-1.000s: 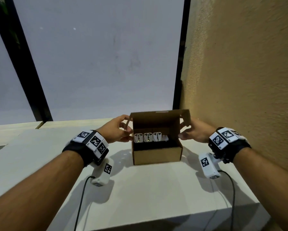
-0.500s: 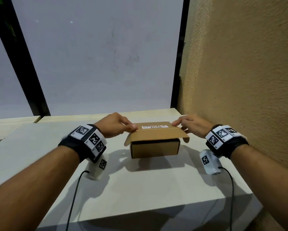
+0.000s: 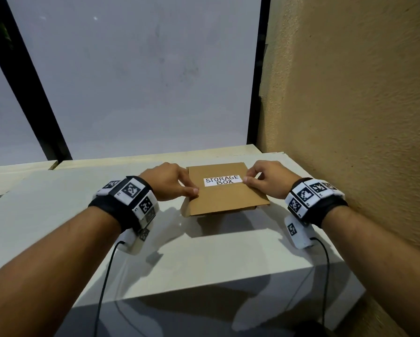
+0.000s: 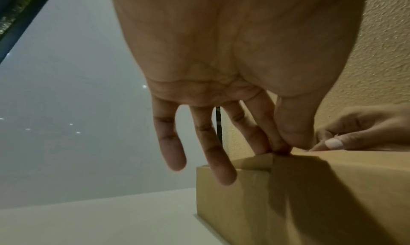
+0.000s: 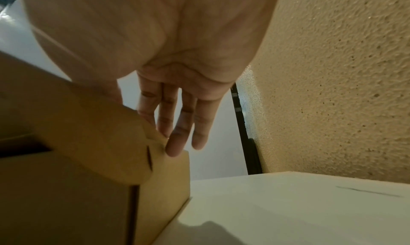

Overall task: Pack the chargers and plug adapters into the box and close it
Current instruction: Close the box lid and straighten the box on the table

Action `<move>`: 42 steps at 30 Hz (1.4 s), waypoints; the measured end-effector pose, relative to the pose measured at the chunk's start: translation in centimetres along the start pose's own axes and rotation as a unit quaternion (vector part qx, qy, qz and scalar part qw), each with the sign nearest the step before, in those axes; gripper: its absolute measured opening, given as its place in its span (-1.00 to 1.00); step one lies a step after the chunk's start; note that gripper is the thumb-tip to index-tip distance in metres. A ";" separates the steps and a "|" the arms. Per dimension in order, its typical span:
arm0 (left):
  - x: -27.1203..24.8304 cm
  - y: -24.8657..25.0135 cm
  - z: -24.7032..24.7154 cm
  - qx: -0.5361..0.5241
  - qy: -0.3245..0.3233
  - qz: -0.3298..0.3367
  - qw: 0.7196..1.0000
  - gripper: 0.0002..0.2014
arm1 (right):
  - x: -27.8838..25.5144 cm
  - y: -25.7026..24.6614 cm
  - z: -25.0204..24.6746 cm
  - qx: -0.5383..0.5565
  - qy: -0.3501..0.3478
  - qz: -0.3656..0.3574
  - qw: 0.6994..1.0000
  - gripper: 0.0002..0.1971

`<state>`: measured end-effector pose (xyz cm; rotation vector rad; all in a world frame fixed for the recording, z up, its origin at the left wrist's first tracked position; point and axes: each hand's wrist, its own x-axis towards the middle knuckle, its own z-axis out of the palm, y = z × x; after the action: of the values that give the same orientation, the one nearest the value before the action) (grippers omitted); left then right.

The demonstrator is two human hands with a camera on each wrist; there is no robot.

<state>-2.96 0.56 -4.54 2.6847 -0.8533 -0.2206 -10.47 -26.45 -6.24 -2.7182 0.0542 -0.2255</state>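
Note:
The brown cardboard box stands on the white table, its lid folded down flat and labelled "STORAGE BOX". The lid's front flap juts out past the front wall, and the right wrist view shows a dark gap under the lid. My left hand pinches the lid's left edge between thumb and forefinger, the other fingers hanging beside the box. My right hand holds the right edge, thumb on the label and fingers against the side flap. The chargers and adapters are hidden inside.
The table runs to a frosted window with a black frame behind. A rough tan wall stands close on the right. Two black cables hang from my wrists over the table's front edge.
The lid, upright a second ago with white adapters showing inside, has swung down over the box. Both hands moved from the side flaps onto the lid's edges.

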 end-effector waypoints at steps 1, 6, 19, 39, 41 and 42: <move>-0.2 0.0 0.3 0.009 0.008 0.002 1.000 -0.75 | -0.1 -0.1 0.1 -0.006 -0.002 0.002 1.000 -0.79; -1.3 -0.3 1.8 0.013 0.052 0.023 0.998 -0.74 | -0.3 -0.8 0.4 -0.064 -0.019 -0.003 0.998 -0.72; -3.1 1.5 2.9 0.158 0.054 0.047 0.985 -0.66 | -1.0 -1.8 0.5 -0.134 -0.044 0.015 0.990 -0.64; -3.5 3.7 4.0 -0.204 0.093 -0.180 0.958 -0.37 | -2.4 -1.2 0.3 0.005 -0.066 0.061 0.996 -0.77; -3.3 3.1 4.0 -0.203 0.082 -0.187 0.958 -0.31 | -2.4 -1.4 0.4 -0.001 -0.066 0.052 0.996 -0.76; -3.1 2.8 4.1 -0.211 0.071 -0.194 0.956 -0.30 | -2.4 -1.5 0.4 -0.003 -0.068 0.047 0.997 -0.76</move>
<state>-8.00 -0.80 -7.31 2.3957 -0.1953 -0.2607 -12.75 -24.74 -6.40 -2.7215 0.1442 -0.0128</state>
